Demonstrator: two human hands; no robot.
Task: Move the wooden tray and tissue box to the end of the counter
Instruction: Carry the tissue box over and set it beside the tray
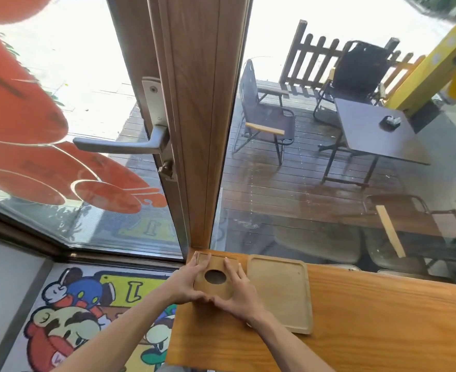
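Head view: both hands (left hand [185,283], right hand [241,292]) clasp tissue box [216,267].

Wooden tissue box [216,275]: square, oval opening on top, flat at counter's [382,312] far left end, against window post. Wooden tray [279,292]: pale, rectangular, rounded corners, raised rim, just right of box.

No legible text anywhere (only broken letter shapes on the cartoon floor mat [87,312])
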